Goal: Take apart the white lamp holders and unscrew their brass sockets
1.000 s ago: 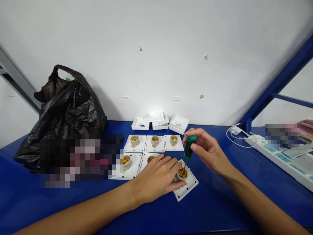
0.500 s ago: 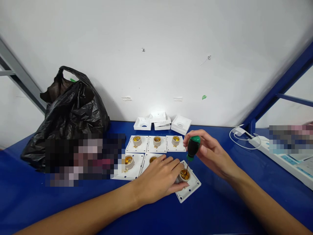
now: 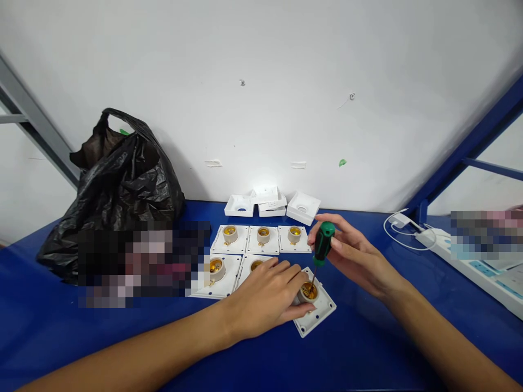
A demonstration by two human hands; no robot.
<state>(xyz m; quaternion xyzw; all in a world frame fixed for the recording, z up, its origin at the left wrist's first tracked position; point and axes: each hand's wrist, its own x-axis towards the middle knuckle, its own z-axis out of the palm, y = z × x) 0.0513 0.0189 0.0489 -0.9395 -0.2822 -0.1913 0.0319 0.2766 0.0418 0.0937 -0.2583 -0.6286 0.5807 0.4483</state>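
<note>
A glossy blue desk fills the bottom of the frame, crossed by two bare forearms, cut off at the left and right lower edges. Right of lower centre, a flat, square white plate lies askew on it, smooth like plastic, with dark holes at its corners; a round, matt beige lamp socket with a shiny brass-coloured lining rises from it. The left hand grips this socket from the left, thumb in front and fingertips behind, covering that side of the plate. The right hand is closed around a screwdriver with a rounded green-and-black handle; its thin metal shaft slants down into the socket, where the tip is hard to make out. Near the centre, two similar white socket plates lie side by side, one partly under the left hand, the other's left edge lost in blurred blocks. Behind them sits a row of three more. At right, a long white power strip runs out of the frame, partly pixelated. A wrinkled, shiny black plastic bag slumps at left, its lower part masked by pixelation. Farther back, shallow square white covers lie partly stacked before a smooth off-white wall with torn tape scraps.
</note>
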